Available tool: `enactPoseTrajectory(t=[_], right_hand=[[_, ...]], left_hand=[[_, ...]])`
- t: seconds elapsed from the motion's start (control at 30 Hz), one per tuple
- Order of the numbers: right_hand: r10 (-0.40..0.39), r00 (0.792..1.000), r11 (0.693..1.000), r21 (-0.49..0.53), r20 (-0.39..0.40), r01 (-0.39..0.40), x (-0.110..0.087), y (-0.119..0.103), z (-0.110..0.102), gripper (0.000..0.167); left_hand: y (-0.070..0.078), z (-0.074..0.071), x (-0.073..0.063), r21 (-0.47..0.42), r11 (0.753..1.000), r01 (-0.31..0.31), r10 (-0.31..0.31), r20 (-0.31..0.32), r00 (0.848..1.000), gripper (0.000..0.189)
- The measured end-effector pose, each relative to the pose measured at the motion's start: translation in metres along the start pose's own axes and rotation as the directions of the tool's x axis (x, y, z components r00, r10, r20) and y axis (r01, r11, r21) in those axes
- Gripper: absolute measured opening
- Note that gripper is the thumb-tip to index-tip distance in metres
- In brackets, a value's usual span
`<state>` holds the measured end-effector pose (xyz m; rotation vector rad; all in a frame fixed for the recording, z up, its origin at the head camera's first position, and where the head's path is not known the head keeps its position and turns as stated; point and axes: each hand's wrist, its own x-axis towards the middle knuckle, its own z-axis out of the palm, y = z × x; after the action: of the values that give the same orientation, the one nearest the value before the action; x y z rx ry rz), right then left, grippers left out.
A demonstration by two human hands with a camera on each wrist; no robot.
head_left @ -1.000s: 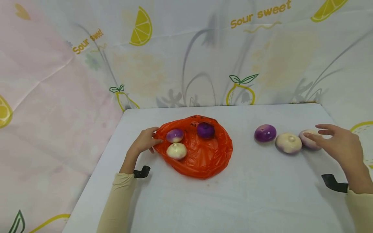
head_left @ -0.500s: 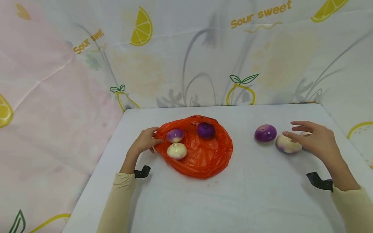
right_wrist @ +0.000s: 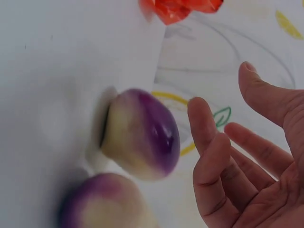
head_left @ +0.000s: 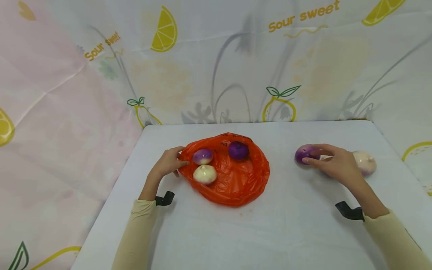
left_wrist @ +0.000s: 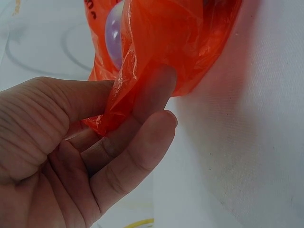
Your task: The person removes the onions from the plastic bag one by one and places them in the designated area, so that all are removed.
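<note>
My left hand (head_left: 168, 162) pinches the left rim of an opened red plastic bag (head_left: 233, 182); in the left wrist view the bag's film (left_wrist: 161, 33) passes between thumb and fingers. Inside the bag lie a purple-and-white turnip (head_left: 202, 156), a pale turnip (head_left: 204, 174) with its nub up, and a dark purple one (head_left: 238, 150). Over the row at the right, my right hand (head_left: 337, 165) hovers with thumb and fingers spread apart and nothing between them. Nearest its fingertips is a purple-topped turnip (right_wrist: 142, 135). The pale middle turnip (right_wrist: 102, 204) is mostly covered by the hand in the head view.
Another pale turnip (head_left: 365, 164) lies at the right end of the row. Everything rests on a white table (head_left: 270, 232), backed by a lemon-printed cloth (head_left: 202, 75). A black wrist mount (head_left: 349, 211) sticks out from the right wrist, another from the left.
My right hand has moved left along the row, from above the rightmost turnip to the purple one. The left hand and bag stay put.
</note>
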<state>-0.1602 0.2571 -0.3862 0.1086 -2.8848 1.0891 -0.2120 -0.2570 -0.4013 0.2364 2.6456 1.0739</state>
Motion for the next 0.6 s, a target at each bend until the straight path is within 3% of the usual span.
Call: enactPoseTrajectory(t=[0.17, 0.4, 0.6], right_hand=[[-0.062, 0.998, 0.997, 0.051, -0.015, 0.063, 0.004, -0.009, 0.017, 0.059], [-0.085, 0.996, 0.988, 0.131, -0.002, 0.084, 0.010, -0.020, 0.039, 0.060], [-0.086, 0.992, 0.981, 0.180, 0.090, 0.068, 0.015, -0.038, 0.054, 0.066]], left_hand=[[0.000, 0.001, 0.001, 0.004, 1.000, 0.002, -0.002, 0.002, 1.000, 0.057], [0.000, 0.001, 0.001, 0.004, 1.000, 0.010, -0.010, 0.012, 1.000, 0.057], [0.000, 0.000, 0.000, 0.010, 1.000, 0.001, -0.001, 0.004, 1.000, 0.057]])
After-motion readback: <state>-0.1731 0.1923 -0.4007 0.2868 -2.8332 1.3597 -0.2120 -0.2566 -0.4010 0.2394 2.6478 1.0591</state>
